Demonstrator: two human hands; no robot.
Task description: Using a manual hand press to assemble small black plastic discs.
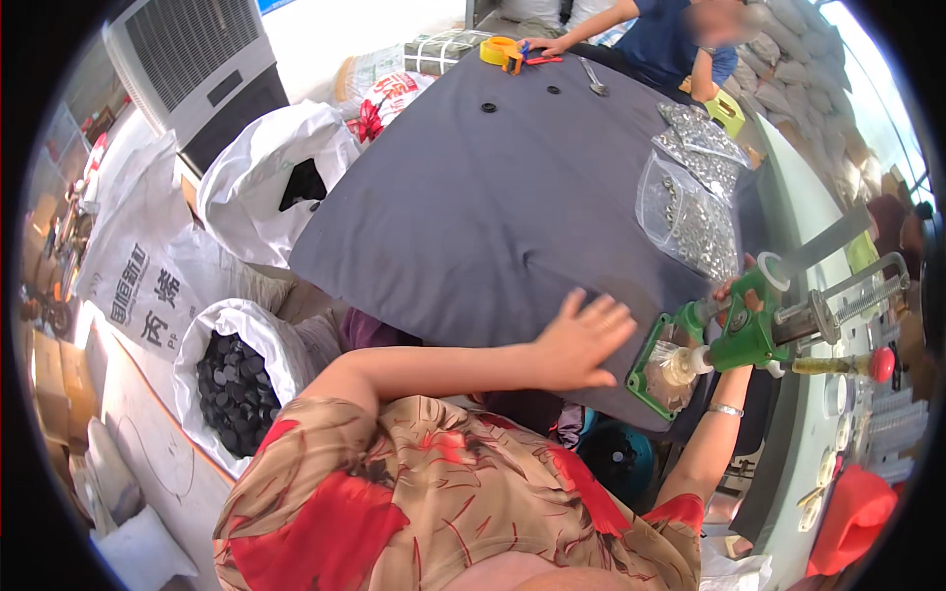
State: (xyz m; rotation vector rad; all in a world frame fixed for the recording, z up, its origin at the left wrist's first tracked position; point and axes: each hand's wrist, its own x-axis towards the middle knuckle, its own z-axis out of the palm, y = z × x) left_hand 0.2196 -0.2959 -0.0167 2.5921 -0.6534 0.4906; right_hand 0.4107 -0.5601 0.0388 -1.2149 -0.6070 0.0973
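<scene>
A: Looking down, the biggest thing is the grey cloth-covered table (473, 207), running away from the person toward a second person in a blue top (670, 39) at the far end.

B: And beside it?

A: To the left, white sacks: one open sack (241, 379) holds dark round caps, another white bag (276, 172) stands near the table's left edge. Behind them is a grey cooler unit (197, 64).

B: What is on the table?

A: Clear plastic bags of small silvery parts (690, 212) lie along the right side. At the far end sit a yellow tape dispenser (500, 49) and a spoon (592, 77).

B: Where is the green tool?

A: The green hand press (734, 330) sits at the table's near right corner, its green base frame (658, 369) resting on the cloth with a clear plastic bag in it.

B: The hands?

A: The right hand (737, 300) is wrapped around the press near its top, mostly hidden behind it; a bracelet shows on that wrist. The left hand (581, 340) lies flat on the cloth with fingers spread, gripping nothing, just left of the base frame.
</scene>
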